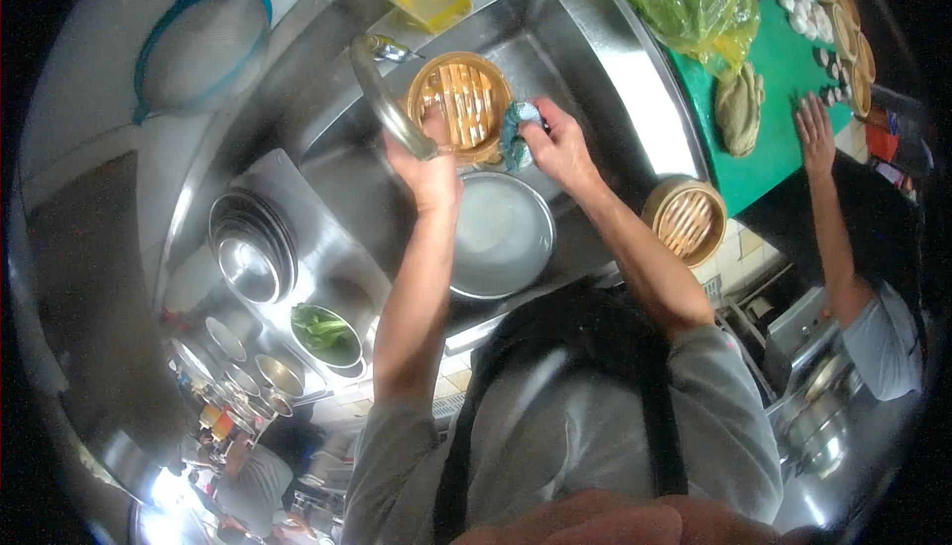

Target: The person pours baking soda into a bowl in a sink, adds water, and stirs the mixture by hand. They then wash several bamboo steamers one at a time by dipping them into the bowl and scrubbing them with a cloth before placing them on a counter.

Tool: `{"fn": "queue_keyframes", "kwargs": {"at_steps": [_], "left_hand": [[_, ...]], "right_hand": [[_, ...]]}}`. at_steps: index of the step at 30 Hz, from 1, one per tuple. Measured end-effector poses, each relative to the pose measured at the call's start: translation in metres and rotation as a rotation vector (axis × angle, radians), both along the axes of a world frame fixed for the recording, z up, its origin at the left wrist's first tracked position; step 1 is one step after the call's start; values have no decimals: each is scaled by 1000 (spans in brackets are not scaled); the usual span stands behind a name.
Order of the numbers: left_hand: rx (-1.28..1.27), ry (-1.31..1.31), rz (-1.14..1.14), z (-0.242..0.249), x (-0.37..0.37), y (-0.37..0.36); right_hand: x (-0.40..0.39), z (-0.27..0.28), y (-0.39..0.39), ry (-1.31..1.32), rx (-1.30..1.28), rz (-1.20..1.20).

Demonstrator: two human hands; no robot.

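My left hand (426,168) grips a round bamboo steamer basket (459,99) at its near left side, holding it over the sink. Wet slats show inside the basket, and the metal faucet (382,99) arches close over its left edge. In my right hand (563,151) is a crumpled dark green scrubbing cloth (519,133), pinched against the basket's right rim. Below both hands a round metal bowl (503,238) of cloudy water sits in the sink (580,69).
Another bamboo steamer (684,220) stands by the sink's right edge. Stacked metal bowls (250,247) and a bowl of greens (327,335) are at left. A co-worker's hand (815,133) rests by the green board (783,128), near a bag of vegetables (694,9). A blue-rimmed strainer (203,49) lies upper left.
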State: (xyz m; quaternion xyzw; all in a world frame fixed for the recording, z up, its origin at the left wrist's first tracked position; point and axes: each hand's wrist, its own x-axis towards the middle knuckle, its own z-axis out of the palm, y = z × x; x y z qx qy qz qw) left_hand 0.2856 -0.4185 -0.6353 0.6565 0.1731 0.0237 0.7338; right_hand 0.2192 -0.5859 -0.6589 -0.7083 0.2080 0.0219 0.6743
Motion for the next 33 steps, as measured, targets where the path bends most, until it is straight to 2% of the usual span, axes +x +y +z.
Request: {"fn": "queue_keyframes", "kwargs": {"at_steps": [1, 3, 7, 9, 11, 13, 15, 17, 18, 20, 24, 26, 29, 30, 32, 33], "left_hand": [[-1, 0, 4, 0, -1, -4], [-173, 37, 21, 7, 1, -13], [-163, 201, 8, 21, 7, -27], [-96, 168, -61, 15, 12, -26], [-119, 270, -168, 17, 20, -21], [-131, 281, -185, 26, 21, -25], [-140, 293, -197, 30, 23, -22], [-199, 269, -351, 28, 26, -14], [-202, 271, -349, 23, 27, -12], [-1, 297, -459, 13, 30, -9], [-4, 297, -504, 1, 28, 0], [-101, 408, -550, -3, 26, 5], [-207, 492, -526, -15, 30, 5], [-325, 473, -532, -22, 33, 5], [-294, 467, -482, -43, 43, 2], [-263, 459, -442, -30, 46, -4]], "right_hand": [[-4, 3, 1, 0, -1, 4], [-8, 17, 2, 74, -51, 26], [-16, 32, 9, 25, -133, 74], [-16, 38, 11, 50, -148, 139], [-16, 35, 10, 30, -190, 149], [-15, 42, 15, -30, -146, 182], [-14, 52, 20, 29, -83, 184], [-13, 58, 21, 105, -72, 197], [-13, 54, 23, 108, -73, 200], [-12, 46, 26, 37, -100, 201], [0, 51, 25, 66, -146, 293], [8, 56, 22, -50, -168, 325], [22, 57, 18, -134, -219, 345], [27, 58, 15, -115, -237, 374], [37, 53, 7, -100, -305, 384], [43, 53, 3, -85, -305, 387]]}}
